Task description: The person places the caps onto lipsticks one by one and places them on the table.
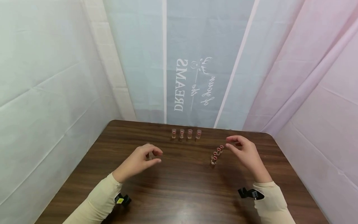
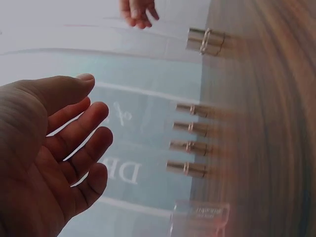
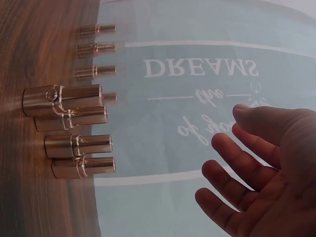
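Observation:
My left hand (image 1: 138,160) hovers over the left of the table, fingers loosely bent and holding nothing. Part of a small clear thing (image 1: 150,156) shows behind its fingers; in the left wrist view a clear box (image 2: 202,212) with small lettering stands there. To the right, my right hand (image 1: 247,154) is raised beside a slanting line of several shiny lipstick-like tubes (image 1: 214,159) with reddish tops, apart from them. Its fingers are relaxed in the right wrist view, and these metallic tubes (image 3: 64,101) stand upright, close together. Several similar tubes (image 1: 190,134) with clear upper parts form a row farther back.
The brown wooden table (image 1: 179,189) ends just behind the back row. Beyond its far edge hangs a pale blue cloth (image 1: 139,62) with inverted white lettering. Pale cloth walls (image 1: 47,87) rise on both sides. A black wrist device (image 1: 251,193) sits at the right sleeve.

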Demonstrator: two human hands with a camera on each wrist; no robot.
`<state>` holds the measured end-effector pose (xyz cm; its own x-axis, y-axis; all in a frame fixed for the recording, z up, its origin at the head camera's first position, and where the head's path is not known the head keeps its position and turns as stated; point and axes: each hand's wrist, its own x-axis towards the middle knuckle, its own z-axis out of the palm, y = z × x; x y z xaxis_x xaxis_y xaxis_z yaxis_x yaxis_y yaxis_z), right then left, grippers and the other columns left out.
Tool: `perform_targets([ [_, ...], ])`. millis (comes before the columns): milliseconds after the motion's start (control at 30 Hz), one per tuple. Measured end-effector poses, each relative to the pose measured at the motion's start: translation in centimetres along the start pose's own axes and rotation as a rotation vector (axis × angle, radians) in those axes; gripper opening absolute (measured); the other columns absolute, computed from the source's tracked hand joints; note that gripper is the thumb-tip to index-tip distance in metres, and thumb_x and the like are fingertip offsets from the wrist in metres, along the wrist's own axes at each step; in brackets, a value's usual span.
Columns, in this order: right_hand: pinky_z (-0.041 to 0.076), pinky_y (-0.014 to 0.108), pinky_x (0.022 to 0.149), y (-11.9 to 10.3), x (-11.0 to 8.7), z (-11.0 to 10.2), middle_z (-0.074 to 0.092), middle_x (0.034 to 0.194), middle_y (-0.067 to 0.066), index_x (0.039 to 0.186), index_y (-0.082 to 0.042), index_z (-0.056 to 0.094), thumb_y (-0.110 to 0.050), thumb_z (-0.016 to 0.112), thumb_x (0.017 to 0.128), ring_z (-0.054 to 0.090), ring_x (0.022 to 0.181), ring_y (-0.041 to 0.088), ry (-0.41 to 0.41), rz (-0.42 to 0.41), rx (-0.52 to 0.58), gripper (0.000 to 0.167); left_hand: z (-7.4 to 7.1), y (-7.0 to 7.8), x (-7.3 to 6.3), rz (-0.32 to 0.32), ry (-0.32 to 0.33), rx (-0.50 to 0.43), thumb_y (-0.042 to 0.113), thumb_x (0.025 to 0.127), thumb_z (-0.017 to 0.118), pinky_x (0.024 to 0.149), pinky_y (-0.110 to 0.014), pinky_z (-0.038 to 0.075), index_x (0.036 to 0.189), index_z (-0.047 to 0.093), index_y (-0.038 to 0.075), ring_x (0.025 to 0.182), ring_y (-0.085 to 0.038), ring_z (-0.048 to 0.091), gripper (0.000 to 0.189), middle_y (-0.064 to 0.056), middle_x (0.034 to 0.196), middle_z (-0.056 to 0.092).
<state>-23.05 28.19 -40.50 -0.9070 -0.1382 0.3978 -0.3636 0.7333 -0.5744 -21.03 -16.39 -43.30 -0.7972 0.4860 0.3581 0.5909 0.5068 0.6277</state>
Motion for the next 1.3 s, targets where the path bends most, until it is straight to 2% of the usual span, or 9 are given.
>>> perform_targets([
  [167,0.053,0.045,0.09,0.4,0.0,0.4,0.07,0.12,0.007,0.123,-0.012,0.069,-0.027,0.073,0.098,0.066,0.106,0.029,-0.023,0.009,0.011,0.029,-0.9,-1.8,0.2,-0.106,0.065,-0.001,0.028,0.093,0.078,0.066,-0.027,0.052,0.115,0.071,0.024,0.076,-0.016,0.063,0.023,0.001,0.107,0.07],
  [300,0.052,0.055,0.091,0.5,0.0,0.6,0.069,0.121,0.009,0.124,-0.011,0.069,-0.027,0.072,0.098,0.065,0.107,0.033,-0.034,0.017,0.022,0.03,-1.5,-3.6,0.2,-0.19,0.094,0.009,0.023,0.094,0.078,0.073,-0.032,0.055,0.117,0.071,0.016,0.084,-0.016,0.066,0.025,-0.003,0.107,0.071],
  [433,0.052,0.055,0.091,0.6,-0.1,0.6,0.07,0.12,0.009,0.123,-0.01,0.069,-0.027,0.073,0.098,0.066,0.107,0.033,-0.03,0.016,0.017,0.03,-1.8,-5.4,0.0,-0.274,0.09,0.043,0.022,0.093,0.079,0.083,-0.04,0.055,0.119,0.07,0.01,0.095,-0.017,0.066,0.03,-0.004,0.109,0.072],
  [567,0.054,0.048,0.088,0.7,0.0,0.6,0.071,0.117,0.006,0.122,-0.011,0.07,-0.026,0.074,0.097,0.067,0.106,0.029,-0.019,0.006,-0.001,0.029,-1.7,-6.9,-0.2,-0.358,0.053,0.08,0.024,0.092,0.08,0.083,-0.041,0.052,0.119,0.07,0.01,0.097,-0.02,0.064,0.032,-0.003,0.111,0.072],
  [667,0.055,0.048,0.088,0.7,0.1,0.7,0.072,0.116,0.006,0.122,-0.01,0.07,-0.026,0.074,0.097,0.068,0.105,0.026,-0.014,-0.001,-0.003,0.03,-1.4,-7.8,-0.3,-0.4,0.021,0.082,0.025,0.091,0.08,0.083,-0.041,0.051,0.118,0.069,0.011,0.097,-0.02,0.062,0.033,-0.002,0.112,0.071],
  [833,0.054,0.054,0.089,0.9,0.2,0.7,0.072,0.116,0.007,0.122,-0.01,0.07,-0.024,0.074,0.097,0.067,0.105,0.027,-0.013,-0.001,0.011,0.029,-0.8,-8.8,-0.3,-0.436,-0.007,0.064,0.028,0.091,0.08,0.081,-0.037,0.052,0.118,0.07,0.012,0.093,-0.016,0.062,0.033,-0.001,0.109,0.07],
  [967,0.054,0.05,0.089,1.1,0.2,0.9,0.072,0.116,0.007,0.12,-0.012,0.07,-0.022,0.074,0.097,0.067,0.105,0.029,-0.015,0.002,-0.002,0.026,-0.3,-9.2,-0.3,-0.446,-0.007,0.058,0.028,0.091,0.081,0.079,-0.035,0.051,0.115,0.07,0.013,0.09,-0.015,0.061,0.031,0.0,0.104,0.069],
  [1167,0.055,0.05,0.087,1.2,0.1,1.5,0.071,0.115,0.011,0.118,-0.01,0.07,-0.018,0.076,0.095,0.068,0.104,0.034,-0.04,0.026,0.008,0.026,0.1,-9.3,-0.3,-0.437,0.011,0.053,0.027,0.091,0.08,0.076,-0.035,0.05,0.109,0.071,0.014,0.086,-0.014,0.059,0.024,0.002,0.096,0.068],
  [1300,0.055,0.047,0.087,0.9,0.0,2.2,0.073,0.113,0.013,0.118,-0.007,0.07,-0.02,0.079,0.092,0.069,0.102,0.03,-0.1,0.086,0.009,0.029,-0.1,-8.9,-0.3,-0.43,0.029,0.052,0.027,0.092,0.08,0.073,-0.033,0.05,0.104,0.07,0.014,0.082,-0.014,0.06,0.02,0.002,0.092,0.067],
])
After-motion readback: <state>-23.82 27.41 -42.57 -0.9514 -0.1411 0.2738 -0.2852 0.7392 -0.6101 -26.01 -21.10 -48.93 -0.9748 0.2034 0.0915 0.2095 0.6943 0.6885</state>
